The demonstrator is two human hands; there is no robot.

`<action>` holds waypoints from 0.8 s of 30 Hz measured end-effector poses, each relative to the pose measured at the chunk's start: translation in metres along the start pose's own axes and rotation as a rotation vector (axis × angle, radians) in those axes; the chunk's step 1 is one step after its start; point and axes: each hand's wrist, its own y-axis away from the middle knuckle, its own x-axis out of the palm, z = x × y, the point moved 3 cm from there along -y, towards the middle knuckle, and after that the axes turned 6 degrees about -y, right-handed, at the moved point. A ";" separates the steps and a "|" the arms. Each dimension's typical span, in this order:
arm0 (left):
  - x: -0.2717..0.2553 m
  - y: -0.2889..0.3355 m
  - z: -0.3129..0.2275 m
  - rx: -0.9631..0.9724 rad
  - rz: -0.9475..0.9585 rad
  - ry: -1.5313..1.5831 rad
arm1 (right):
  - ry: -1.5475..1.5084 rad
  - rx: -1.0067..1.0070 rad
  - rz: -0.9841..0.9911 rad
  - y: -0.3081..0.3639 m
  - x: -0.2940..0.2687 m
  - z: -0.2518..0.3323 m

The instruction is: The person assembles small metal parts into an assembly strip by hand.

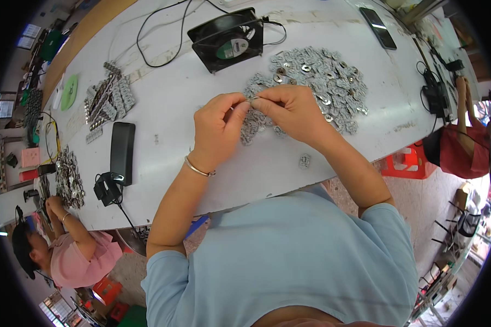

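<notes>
My left hand (218, 128) and my right hand (292, 111) meet over the white table, their thumbs and forefingers pinched together. Between the fingertips is a small metallic piece (251, 100), mostly covered, so its kind cannot be made out. Just beyond and beside my right hand spreads a heap of small grey metal parts (327, 68), some with shiny round discs on them. A few of these parts lie under my fingers. One grey part (304, 161) sits apart, close to the table's near edge.
A black fan (223, 41) with a cable stands behind the heap. A phone (377, 27) lies far right. To the left are a long black case (122, 152), a black adapter (108, 188) and stacked metal strips (112, 95). People sit at both sides.
</notes>
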 end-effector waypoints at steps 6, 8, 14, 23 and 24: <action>0.010 0.012 0.008 0.064 0.156 -0.059 | -0.004 0.106 -0.324 0.029 -0.043 -0.004; 0.004 0.019 0.007 0.362 0.002 -0.434 | 0.630 -0.492 -0.113 0.065 -0.040 -0.009; 0.020 0.028 0.004 0.242 0.309 -0.666 | 0.651 -0.714 0.255 0.089 0.003 -0.020; 0.052 0.011 0.004 0.390 0.259 -0.119 | 0.777 -0.696 -0.018 0.050 -0.036 -0.027; 0.047 0.008 -0.003 0.499 0.210 -0.217 | 0.769 -0.674 -0.069 0.049 -0.042 -0.024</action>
